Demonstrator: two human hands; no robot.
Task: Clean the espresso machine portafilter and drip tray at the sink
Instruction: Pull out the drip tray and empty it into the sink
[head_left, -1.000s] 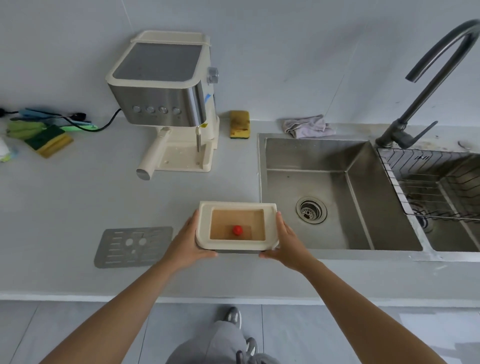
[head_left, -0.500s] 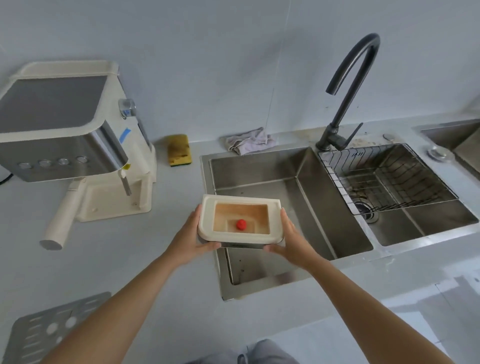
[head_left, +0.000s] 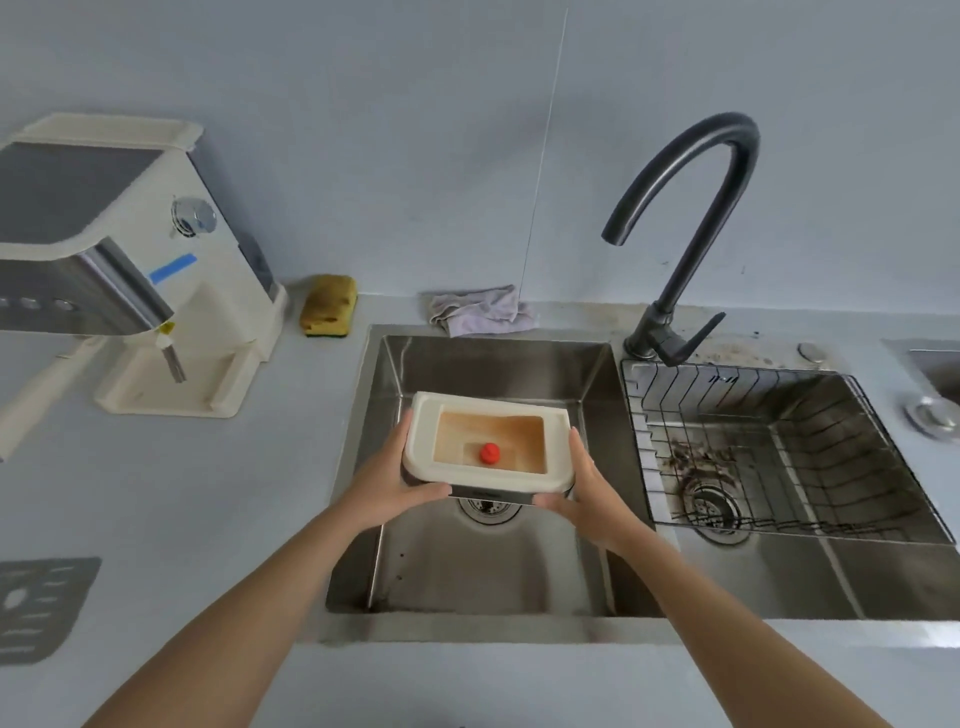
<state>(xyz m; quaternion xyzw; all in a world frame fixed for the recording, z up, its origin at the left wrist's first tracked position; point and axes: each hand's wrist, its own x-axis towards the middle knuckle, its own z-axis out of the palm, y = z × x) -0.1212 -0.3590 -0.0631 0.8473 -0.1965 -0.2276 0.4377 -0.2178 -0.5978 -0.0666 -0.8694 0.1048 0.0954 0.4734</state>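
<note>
A cream drip tray (head_left: 423, 447) with brownish liquid and a small red float (head_left: 489, 453) inside hangs level above the left sink basin (head_left: 483, 374). My left hand (head_left: 387, 480) grips its left side and my right hand (head_left: 587, 488) grips its right side, thumbs on the front rim. The espresso machine (head_left: 130, 270) stands at the left on the counter, and its cream portafilter handle (head_left: 36, 389) sticks out toward the front left. The tray's metal grate (head_left: 36, 605) lies flat near the counter's left front edge.
A dark gooseneck tap (head_left: 685, 228) rises between the basins, its spout over the left one. A wire basket (head_left: 779, 447) sits in the right basin. A yellow sponge (head_left: 329, 305) and a crumpled grey cloth (head_left: 480, 310) lie by the wall.
Both hands have carried the drip tray rightward from the counter to above the left sink basin. The view has swung right with them.
</note>
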